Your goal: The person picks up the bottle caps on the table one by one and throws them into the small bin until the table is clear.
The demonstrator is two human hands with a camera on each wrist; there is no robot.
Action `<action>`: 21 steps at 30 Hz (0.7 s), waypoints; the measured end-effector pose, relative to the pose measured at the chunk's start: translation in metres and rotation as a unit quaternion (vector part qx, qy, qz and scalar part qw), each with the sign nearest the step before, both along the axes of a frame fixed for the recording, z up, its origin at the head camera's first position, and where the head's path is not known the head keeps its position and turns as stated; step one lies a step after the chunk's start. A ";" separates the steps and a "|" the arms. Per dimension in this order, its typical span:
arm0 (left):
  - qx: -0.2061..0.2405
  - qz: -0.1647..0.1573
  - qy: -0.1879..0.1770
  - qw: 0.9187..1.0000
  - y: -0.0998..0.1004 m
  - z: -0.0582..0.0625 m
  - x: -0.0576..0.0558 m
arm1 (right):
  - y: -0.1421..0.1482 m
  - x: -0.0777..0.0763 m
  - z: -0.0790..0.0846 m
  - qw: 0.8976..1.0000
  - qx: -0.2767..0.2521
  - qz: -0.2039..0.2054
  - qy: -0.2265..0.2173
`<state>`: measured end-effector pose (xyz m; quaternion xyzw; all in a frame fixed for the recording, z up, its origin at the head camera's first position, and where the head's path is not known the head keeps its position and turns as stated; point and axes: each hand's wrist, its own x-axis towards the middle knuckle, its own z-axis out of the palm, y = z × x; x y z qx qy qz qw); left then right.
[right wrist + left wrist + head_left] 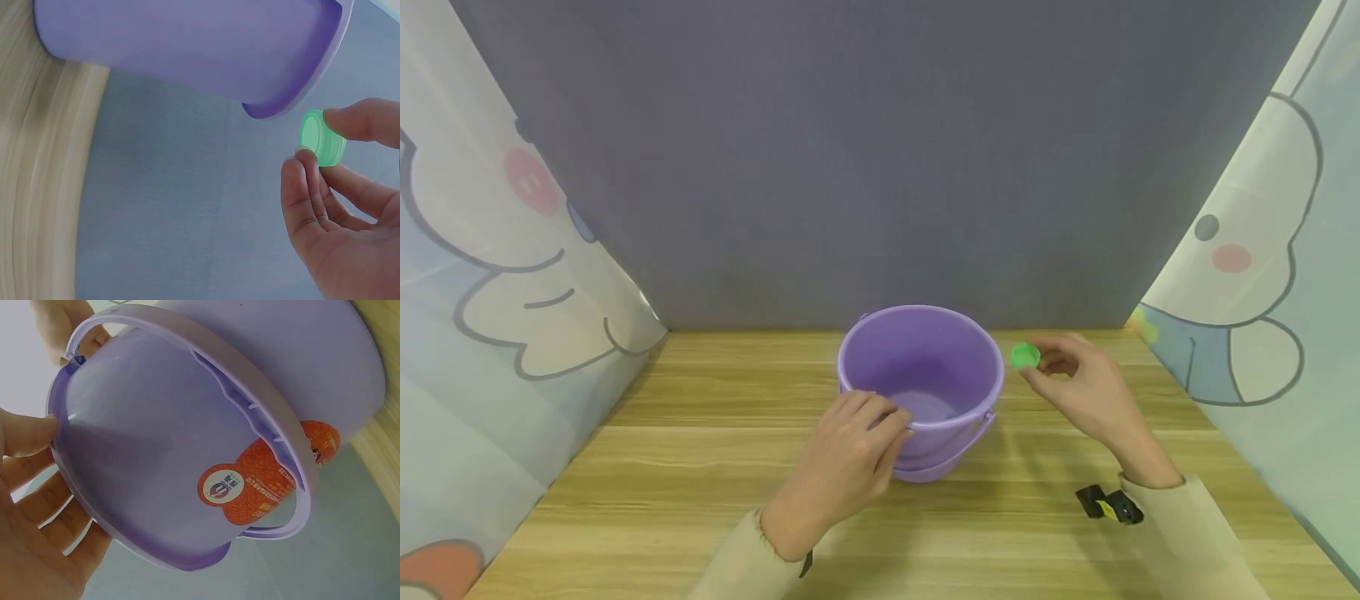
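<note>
A purple bucket [936,442] stands upright on the wooden table, its round mouth facing up. My left hand [846,454] grips the near-left part of the rim, fingers over the edge; the left wrist view shows the thumb [28,432] against it. To the right of the bucket and apart from it, my right hand [1090,392] pinches a small green bottle cap [322,139] between thumb and fingertips. The cap's hollow side shows in the right wrist view. A tiny bluish bit shows low inside the bucket, too small to identify.
The bucket's handle [269,406] hangs down its near side, close to an orange-red sticker [256,481]. A grey panel [895,167] rises behind the wooden table [700,450]. Cartoon-printed sheets [1262,217] flank it. A black-and-yellow item [1108,505] is at the right cuff.
</note>
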<state>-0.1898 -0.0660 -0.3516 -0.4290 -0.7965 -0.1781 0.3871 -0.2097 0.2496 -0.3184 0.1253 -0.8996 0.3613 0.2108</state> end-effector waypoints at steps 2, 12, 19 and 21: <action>0.000 0.000 -0.002 1.000 0.000 0.000 0.000 | -0.001 -0.001 0.002 1.000 -0.002 0.001 0.001; 0.001 0.001 0.008 1.000 0.001 -0.001 -0.001 | -0.008 -0.005 0.006 1.000 -0.006 0.013 0.006; 0.007 -0.003 0.028 1.000 0.002 -0.002 -0.001 | -0.013 -0.006 0.009 0.999 -0.027 0.031 0.006; 0.007 -0.004 0.029 1.000 0.002 -0.002 -0.001 | -0.015 -0.006 0.010 0.999 -0.032 0.035 0.006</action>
